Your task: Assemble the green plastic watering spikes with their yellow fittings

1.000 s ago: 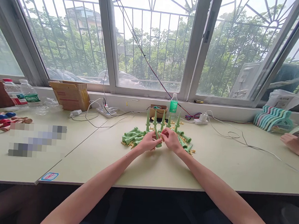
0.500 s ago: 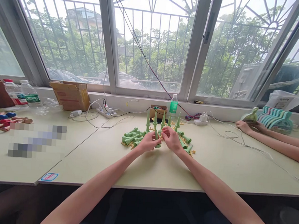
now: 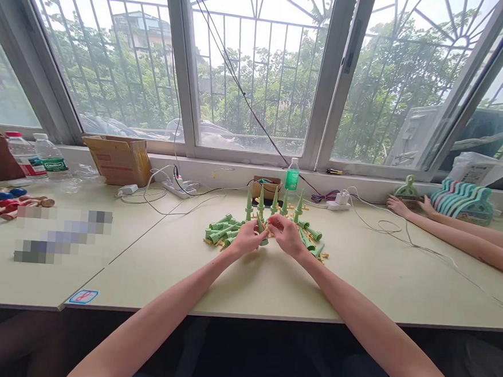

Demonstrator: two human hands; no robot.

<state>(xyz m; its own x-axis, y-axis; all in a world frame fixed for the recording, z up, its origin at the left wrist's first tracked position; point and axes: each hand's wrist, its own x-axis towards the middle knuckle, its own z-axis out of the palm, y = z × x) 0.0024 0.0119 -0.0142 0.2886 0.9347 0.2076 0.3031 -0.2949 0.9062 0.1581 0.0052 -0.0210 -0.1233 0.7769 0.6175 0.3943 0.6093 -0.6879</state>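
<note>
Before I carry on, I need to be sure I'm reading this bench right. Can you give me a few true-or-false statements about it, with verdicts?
1. The left hand holds a green cone-shaped piece. True.
2. The right hand is far from the left. False: the right hand is close beside it.
3. The bottle of green liquid lies on its side. False: the bottle stands upright.
4. A co-worker's hand is at the right, near the teal hangers. True.
5. The loose green pieces lie only on the right. False: loose green pieces lie on both sides.
</note>
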